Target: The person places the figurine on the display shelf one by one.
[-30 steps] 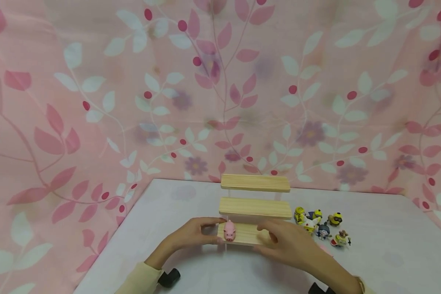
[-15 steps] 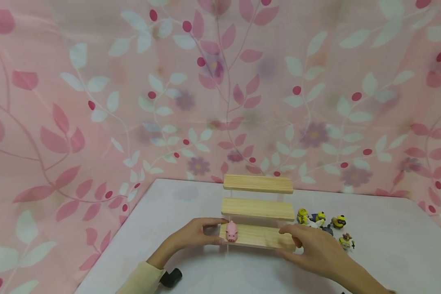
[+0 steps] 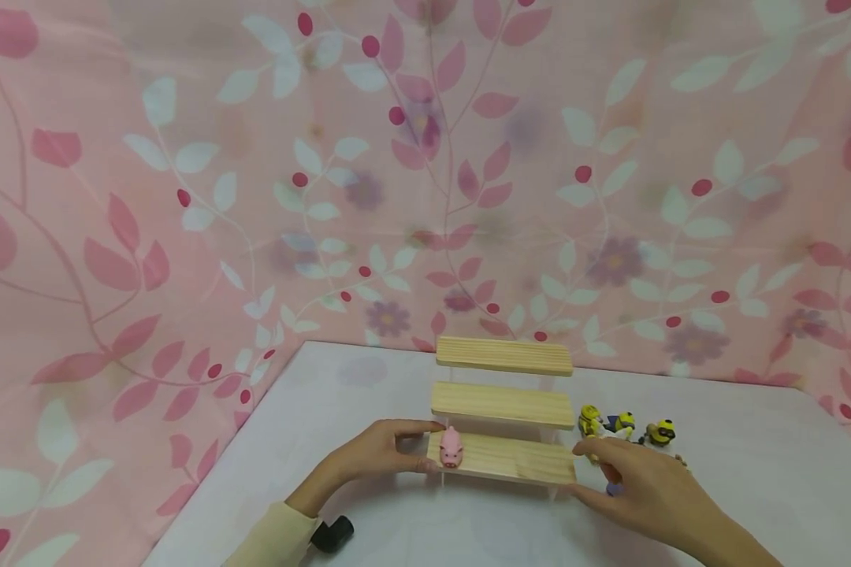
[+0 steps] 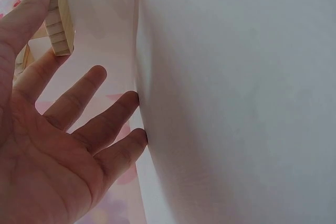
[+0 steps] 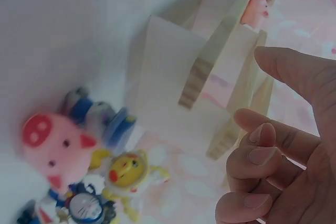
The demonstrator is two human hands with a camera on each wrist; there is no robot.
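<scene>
A three-tier wooden display stand (image 3: 514,457) with clear supports stands mid-table. On the left of its lowest board sits a pink pig figurine (image 3: 451,447). My left hand (image 3: 379,450) pinches that board's left end between thumb and index finger; in the left wrist view the board's end (image 4: 59,30) lies between them, the other fingers spread. At the board's right end is my right hand (image 3: 645,484), thumb and index finger apart on either side of the corner. The right wrist view shows this hand (image 5: 289,135) with loosely curled fingers and nothing in them.
Several small figurines cluster right of the stand, among them a yellow one (image 3: 590,417) and one with dark goggles (image 3: 659,431). In the right wrist view a larger pink pig (image 5: 55,148) lies beside them. A black object (image 3: 333,534) is near my left wrist. A floral cloth (image 3: 503,173) hangs behind.
My right hand has moved right along the lowest board, from near its middle to its right end, uncovering the board. The left hand stays at the left end, and the pig has not moved on the board.
</scene>
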